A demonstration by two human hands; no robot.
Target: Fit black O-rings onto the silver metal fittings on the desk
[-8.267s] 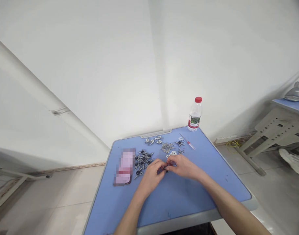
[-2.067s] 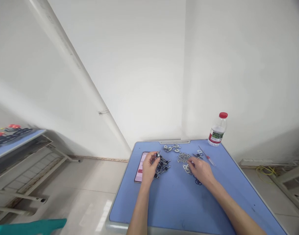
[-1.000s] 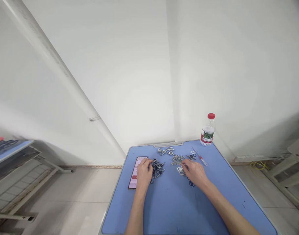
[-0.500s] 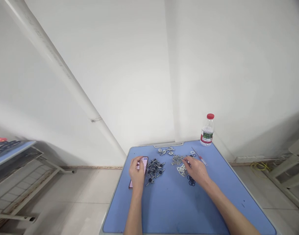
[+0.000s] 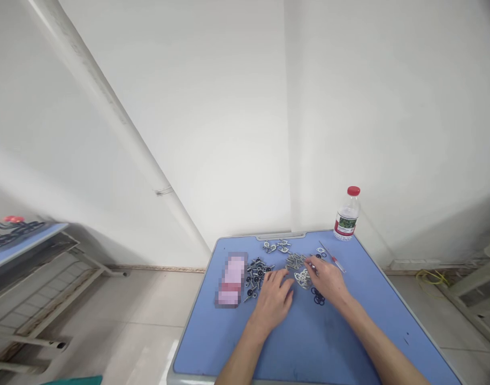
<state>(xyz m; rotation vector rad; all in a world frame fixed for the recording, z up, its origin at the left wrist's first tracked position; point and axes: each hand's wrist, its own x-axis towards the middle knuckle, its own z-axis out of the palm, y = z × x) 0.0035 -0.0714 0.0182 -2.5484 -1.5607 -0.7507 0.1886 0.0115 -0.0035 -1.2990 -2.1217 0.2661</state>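
Observation:
My left hand [image 5: 274, 299] lies on the blue table [image 5: 309, 342] with fingers stretched out, just right of a heap of small black-and-silver assembled parts [image 5: 255, 272]. My right hand [image 5: 327, 278] rests by a pile of silver metal pieces [image 5: 295, 262] and flat plates [image 5: 301, 278], its fingertips curled at the pile; whether they hold a piece is too small to see. Several black rubber rings [image 5: 319, 297] lie just beside its wrist. A phone [image 5: 231, 280] lies flat at the table's left side, apart from both hands.
A clear water bottle [image 5: 346, 215] with a red cap stands at the table's far right corner, with a thin red-handled tool [image 5: 332, 258] lying in front of it. More silver parts [image 5: 276, 246] lie near the far edge. Another blue table [image 5: 20, 238] stands at far left.
My left hand has left the phone and slid right, past the black-and-silver heap, toward the table's middle. My right hand stays by the silver pile.

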